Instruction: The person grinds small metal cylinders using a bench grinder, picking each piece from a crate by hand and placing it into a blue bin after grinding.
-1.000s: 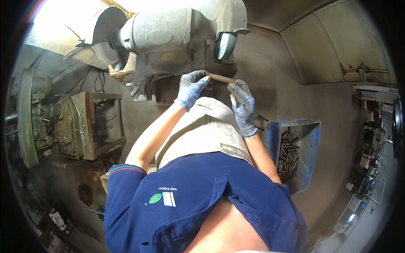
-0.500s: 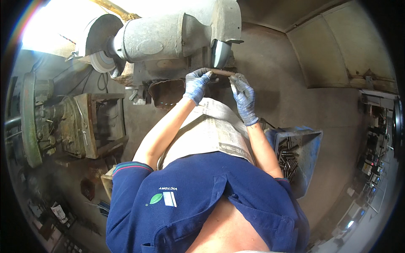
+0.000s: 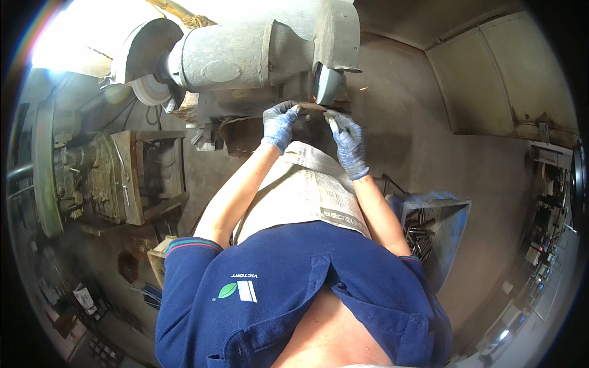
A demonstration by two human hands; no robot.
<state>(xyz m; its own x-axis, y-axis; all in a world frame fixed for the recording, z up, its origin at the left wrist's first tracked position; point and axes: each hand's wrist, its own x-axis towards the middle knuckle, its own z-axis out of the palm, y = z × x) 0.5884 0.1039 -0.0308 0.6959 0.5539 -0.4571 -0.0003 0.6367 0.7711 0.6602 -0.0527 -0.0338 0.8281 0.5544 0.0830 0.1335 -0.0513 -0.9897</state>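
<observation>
Gripped between my gloved hands is a short, narrow brownish metal piece [image 3: 313, 107], held roughly level by its two ends. My left hand [image 3: 280, 126] pinches its left end, and my right hand [image 3: 347, 140] closes on the right end. Directly beyond it is the right wheel [image 3: 329, 84] of a grey double-ended bench grinder [image 3: 224, 58]. Small orange sparks show where the piece meets the wheel, and one flies off to the right. Fingertips and the exact contact edge are too small to make out.
Beside my right arm stands a blue bin [image 3: 453, 236] with several dark metal rods [image 3: 421, 239] in it. The grinder's other wheel [image 3: 150, 90] is at the far left. An old greenish machine [image 3: 92, 178] stands to the left, and metal panels [image 3: 485, 80] at the far right.
Both hands and the metal piece have shifted slightly left relative to the wheel. Orange sparks now show at the wheel. The right hand has moved closer to the left one.
</observation>
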